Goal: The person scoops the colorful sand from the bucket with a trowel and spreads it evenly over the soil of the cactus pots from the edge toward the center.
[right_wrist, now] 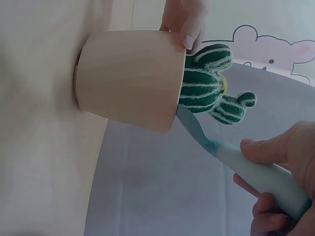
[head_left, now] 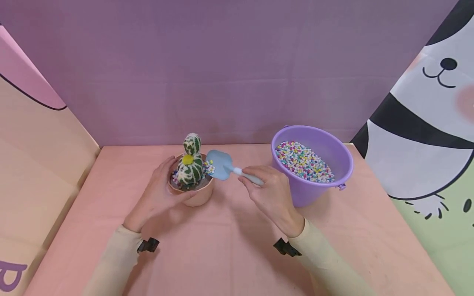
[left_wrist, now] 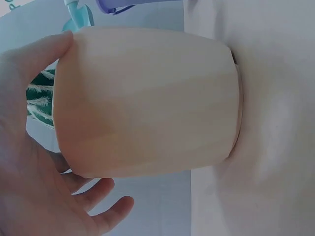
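A peach-coloured flower pot [head_left: 202,196] stands on the table with a green and white toy cactus [head_left: 190,172] in it, a yellow flower on its front. My left hand [head_left: 159,189] grips the pot at its rim, thumb on the near side and fingers round the left. In my right hand [head_left: 273,190] is the pale handle of a light blue toy trowel [head_left: 221,165]. The trowel's tip rests at the pot's right rim, with several small coloured beads [head_left: 210,167] at its edge. More beads lie round the cactus's base. The right wrist view shows the trowel blade [right_wrist: 192,128] sloping down to the rim.
A purple bucket [head_left: 308,193] stands to the right, part filled with multicoloured beads [head_left: 304,162]. The table has a pink cover [head_left: 229,246]. A purple cloth wall [head_left: 237,82] rises behind it, and printed panels flank both sides.
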Demonstrator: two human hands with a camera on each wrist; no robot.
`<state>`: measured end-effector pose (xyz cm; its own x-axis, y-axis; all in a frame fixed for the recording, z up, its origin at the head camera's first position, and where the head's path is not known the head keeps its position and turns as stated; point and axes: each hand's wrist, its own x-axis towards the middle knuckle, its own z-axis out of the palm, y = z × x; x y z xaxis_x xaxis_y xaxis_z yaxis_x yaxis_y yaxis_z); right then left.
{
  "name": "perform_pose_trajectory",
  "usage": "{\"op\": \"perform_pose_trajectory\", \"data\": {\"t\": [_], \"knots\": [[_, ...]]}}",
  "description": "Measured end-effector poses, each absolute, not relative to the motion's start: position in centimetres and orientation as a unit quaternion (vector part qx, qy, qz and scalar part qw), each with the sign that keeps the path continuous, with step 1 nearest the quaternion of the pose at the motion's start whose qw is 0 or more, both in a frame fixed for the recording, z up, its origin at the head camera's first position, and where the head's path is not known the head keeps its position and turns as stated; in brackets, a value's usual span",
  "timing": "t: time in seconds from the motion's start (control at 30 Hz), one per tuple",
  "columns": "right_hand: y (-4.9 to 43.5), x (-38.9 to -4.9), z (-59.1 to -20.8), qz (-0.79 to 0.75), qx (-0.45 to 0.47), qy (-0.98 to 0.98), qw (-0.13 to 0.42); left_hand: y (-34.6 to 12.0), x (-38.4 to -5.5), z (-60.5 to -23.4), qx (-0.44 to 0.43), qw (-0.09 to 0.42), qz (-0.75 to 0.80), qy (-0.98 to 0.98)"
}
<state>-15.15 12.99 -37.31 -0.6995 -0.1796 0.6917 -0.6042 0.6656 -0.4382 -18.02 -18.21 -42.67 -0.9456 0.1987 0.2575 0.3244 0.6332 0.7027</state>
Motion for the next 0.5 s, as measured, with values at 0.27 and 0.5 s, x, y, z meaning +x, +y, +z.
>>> {"op": "perform_pose_trajectory", "data": {"t": [0.27, 0.5], "knots": [[12.86, -15.18, -37.40, 0.340, 0.236, -0.853, 0.317, -18.33, -18.09, -42.90, -0.132, 0.076, -0.402, -0.903], [12.68, -15.22, -37.63, 0.336, 0.234, -0.855, 0.319, -17.42, -17.73, -42.94, -0.096, 0.100, -0.393, -0.909]]}}
